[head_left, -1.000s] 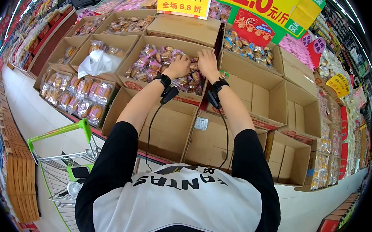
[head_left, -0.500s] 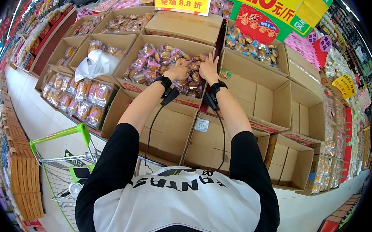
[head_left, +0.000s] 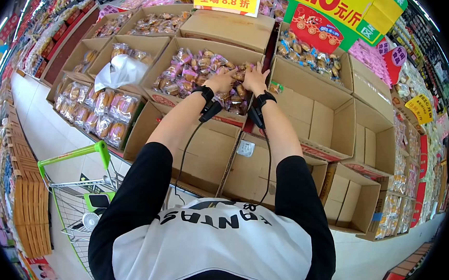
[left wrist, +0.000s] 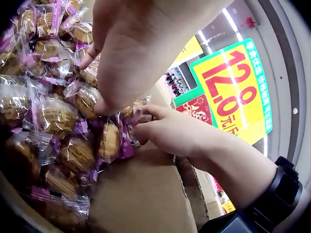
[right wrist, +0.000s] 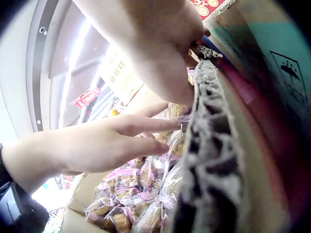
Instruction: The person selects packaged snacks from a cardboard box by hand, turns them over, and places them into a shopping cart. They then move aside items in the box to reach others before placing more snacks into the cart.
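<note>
Plainly, the head view shows wrapped pastries [head_left: 187, 75] filling a cardboard carton [head_left: 162, 100]; the left hand [head_left: 221, 81] lies over them toward its right edge, and the right hand [head_left: 255, 78], fingers spread, is near its far right corner. From the left wrist, wrapped pastries partly hide the right hand's fingertips. From the right wrist, the left hand's fingers reach straight and parted onto wrappers.

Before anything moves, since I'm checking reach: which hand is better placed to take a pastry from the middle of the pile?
Likely the left hand: it is over the purple-wrapped pastries, nearer the pile's middle, while the right hand is farther over, by the box's right wall.
</note>
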A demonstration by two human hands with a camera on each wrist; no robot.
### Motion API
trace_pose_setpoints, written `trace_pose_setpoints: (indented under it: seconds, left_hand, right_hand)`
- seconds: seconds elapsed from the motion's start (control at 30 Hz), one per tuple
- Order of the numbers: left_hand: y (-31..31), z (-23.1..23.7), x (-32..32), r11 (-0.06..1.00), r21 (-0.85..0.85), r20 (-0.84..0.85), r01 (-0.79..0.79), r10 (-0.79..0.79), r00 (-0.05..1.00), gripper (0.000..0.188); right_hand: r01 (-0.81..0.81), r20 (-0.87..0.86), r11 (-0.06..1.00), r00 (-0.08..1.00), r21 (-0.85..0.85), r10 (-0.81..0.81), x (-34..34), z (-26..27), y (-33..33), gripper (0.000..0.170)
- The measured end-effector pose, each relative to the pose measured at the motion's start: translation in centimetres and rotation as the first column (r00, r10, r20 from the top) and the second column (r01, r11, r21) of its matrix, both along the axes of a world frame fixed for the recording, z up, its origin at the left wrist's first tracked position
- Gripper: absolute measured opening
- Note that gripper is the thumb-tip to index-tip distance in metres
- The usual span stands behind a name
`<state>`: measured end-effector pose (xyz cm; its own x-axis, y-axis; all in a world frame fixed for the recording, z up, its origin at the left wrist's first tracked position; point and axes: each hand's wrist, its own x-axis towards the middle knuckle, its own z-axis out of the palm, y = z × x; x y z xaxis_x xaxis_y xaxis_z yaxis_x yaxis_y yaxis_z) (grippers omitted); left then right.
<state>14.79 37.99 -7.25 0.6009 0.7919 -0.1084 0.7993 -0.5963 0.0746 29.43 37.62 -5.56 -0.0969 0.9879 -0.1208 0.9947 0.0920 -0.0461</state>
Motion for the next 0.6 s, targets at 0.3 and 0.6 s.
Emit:
trace_pose_setpoints:
  seconds: [0.3, 0.6]
  left_hand:
    - [-1.4, 2.8, 1.6, 0.996, -0.052, -0.091, -0.073, 0.068, 0.993, 0.031]
    - [-2.0, 2.0, 2.5, 0.999, -0.012, -0.097, -0.040, 0.039, 0.995, 0.031]
  right_hand:
    - [-0.049, -0.073, 0.993, 0.996, 0.107, 0.057, 0.6, -0.5, -0.3, 0.027]
    - [-0.023, -0.085, 0.986, 0.996, 0.165, 0.037, 0.5, -2.1, 0.7, 0.023]
